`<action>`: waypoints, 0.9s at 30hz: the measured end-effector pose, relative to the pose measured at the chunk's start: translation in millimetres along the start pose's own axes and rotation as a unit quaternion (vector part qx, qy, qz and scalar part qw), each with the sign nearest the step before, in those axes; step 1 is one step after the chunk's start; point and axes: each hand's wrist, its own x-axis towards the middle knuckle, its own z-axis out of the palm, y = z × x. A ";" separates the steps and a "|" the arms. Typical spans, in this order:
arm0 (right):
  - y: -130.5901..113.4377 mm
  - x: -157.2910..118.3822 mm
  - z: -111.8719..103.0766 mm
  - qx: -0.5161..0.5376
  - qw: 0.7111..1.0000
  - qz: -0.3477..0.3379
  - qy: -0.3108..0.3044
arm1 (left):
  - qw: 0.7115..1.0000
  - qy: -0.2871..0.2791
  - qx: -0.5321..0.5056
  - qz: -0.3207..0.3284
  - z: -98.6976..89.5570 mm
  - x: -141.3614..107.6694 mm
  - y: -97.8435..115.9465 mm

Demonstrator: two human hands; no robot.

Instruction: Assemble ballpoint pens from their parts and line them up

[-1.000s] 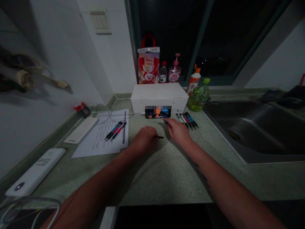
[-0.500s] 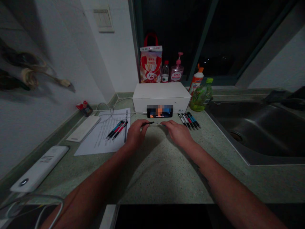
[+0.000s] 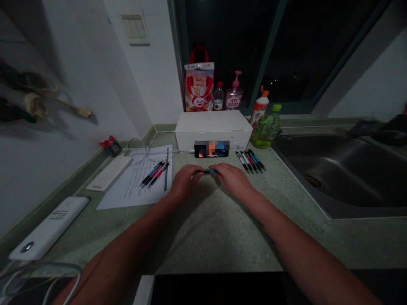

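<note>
Between my two hands, a little above the counter, is a pen [image 3: 208, 171] with a black part on the left and a blue part on the right. My left hand [image 3: 184, 181] pinches its black end. The fingers of my right hand [image 3: 234, 180] are closed round the blue end and hide much of it. Just beyond the pen, a phone [image 3: 211, 150] leans against a white box [image 3: 214, 123]. To the right lies a row of several pens [image 3: 250, 161]. More pens [image 3: 154, 173] rest on a printed sheet [image 3: 130, 186] at the left.
A white power bank [image 3: 49, 228] and a flat white box [image 3: 110, 173] lie along the left wall. White cable [image 3: 162, 134] runs to the phone. A green bottle [image 3: 267, 131] stands beside the box. The metal sink [image 3: 349, 169] is at the right.
Half a second ago a thin, pale, coil-like piece showed in the gap between my hands. Now my hands are closer together, slightly nearer to me, and black and blue parts meet there.
</note>
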 end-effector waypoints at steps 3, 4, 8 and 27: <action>0.7 0.9 1.3 0.026 0.999 -0.004 0.018 | 0.993 -0.027 -0.078 -0.089 3.7 -1.1 0.5; 0.7 0.9 1.2 0.029 0.999 -0.007 0.019 | 0.989 -0.038 -0.100 -0.106 4.2 -1.3 0.5; -1.2 -0.1 0.4 0.046 0.999 0.000 -0.001 | 0.987 -0.024 -0.122 -0.098 3.7 -0.9 -0.3; 0.9 -0.6 3.7 0.069 0.998 0.006 0.006 | 0.979 -0.006 -0.156 -0.128 -1.3 1.0 8.5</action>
